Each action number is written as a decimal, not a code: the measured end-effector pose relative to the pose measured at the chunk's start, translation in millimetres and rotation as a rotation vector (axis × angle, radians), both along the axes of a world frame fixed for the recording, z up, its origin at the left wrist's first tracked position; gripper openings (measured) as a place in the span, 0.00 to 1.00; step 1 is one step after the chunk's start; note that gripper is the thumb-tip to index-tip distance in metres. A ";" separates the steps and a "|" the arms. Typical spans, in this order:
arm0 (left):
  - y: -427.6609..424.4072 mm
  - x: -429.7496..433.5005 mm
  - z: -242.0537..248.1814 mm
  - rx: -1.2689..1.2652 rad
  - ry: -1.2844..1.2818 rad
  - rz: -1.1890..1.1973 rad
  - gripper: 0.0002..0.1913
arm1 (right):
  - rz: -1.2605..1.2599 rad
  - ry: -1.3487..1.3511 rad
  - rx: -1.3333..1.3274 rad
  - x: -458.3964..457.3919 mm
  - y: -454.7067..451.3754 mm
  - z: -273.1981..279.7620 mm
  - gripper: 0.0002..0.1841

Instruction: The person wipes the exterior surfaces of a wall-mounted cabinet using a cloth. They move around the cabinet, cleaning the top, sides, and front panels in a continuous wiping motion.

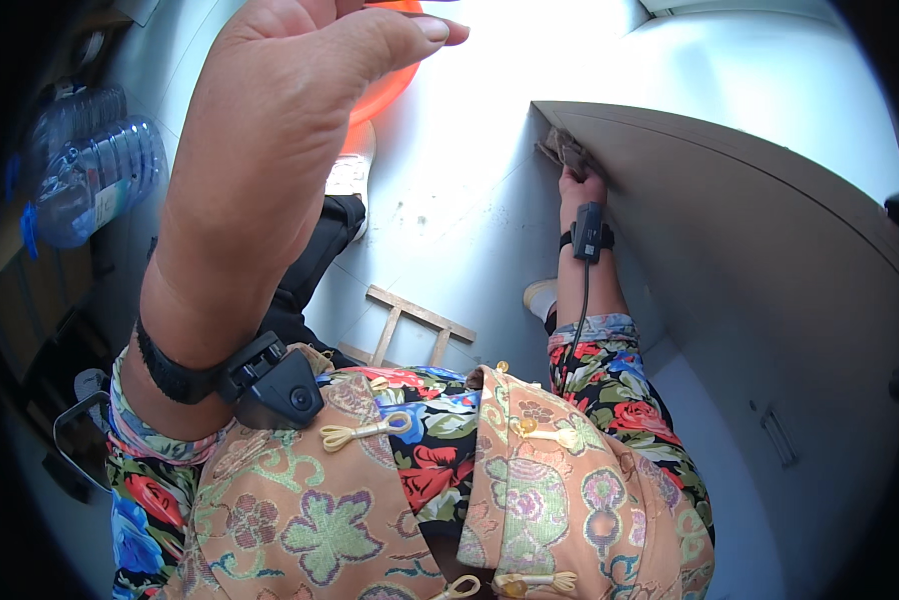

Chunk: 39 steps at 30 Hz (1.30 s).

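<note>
My left hand (307, 60) is raised close to the camera at the top left, with its fingertips partly cut off by the picture's edge. Thumb and a finger come near each other, but whether anything is between them is hidden. Behind it shows part of a round orange-red object (389, 90), too covered to name. Lower and to the right, my right hand (586, 185) grips a crumpled brownish cloth (559, 144). That cloth touches the lower edge of a brown cabinet panel (689, 195) near its far corner.
Large clear plastic water bottles (104, 180) lie at the left. A wooden frame, perhaps a stool (419, 319), stands on the pale tiled floor (457, 217), which has dark specks. A metal handle (779, 437) is on the cabinet. My white shoe (352, 176) is below the left hand.
</note>
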<state>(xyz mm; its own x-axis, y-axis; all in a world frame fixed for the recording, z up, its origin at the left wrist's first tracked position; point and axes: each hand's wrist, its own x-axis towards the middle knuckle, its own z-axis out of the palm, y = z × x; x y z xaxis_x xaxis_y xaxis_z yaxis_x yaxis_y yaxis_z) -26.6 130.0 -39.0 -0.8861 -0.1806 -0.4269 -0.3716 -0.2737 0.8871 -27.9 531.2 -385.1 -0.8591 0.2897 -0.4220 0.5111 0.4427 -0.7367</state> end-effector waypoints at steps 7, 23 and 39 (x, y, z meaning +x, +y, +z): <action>-11.9 8.9 15.6 -0.019 -0.092 0.074 0.16 | 0.118 -0.021 0.442 37.7 39.5 59.2 0.19; -23.0 -22.4 -32.1 0.137 0.150 0.090 0.17 | -0.038 -0.301 -1.196 -54.0 -154.3 107.8 0.20; -286.9 -218.0 -227.0 -0.347 -0.007 -0.120 0.18 | -0.187 0.243 -0.087 -123.8 106.1 216.2 0.20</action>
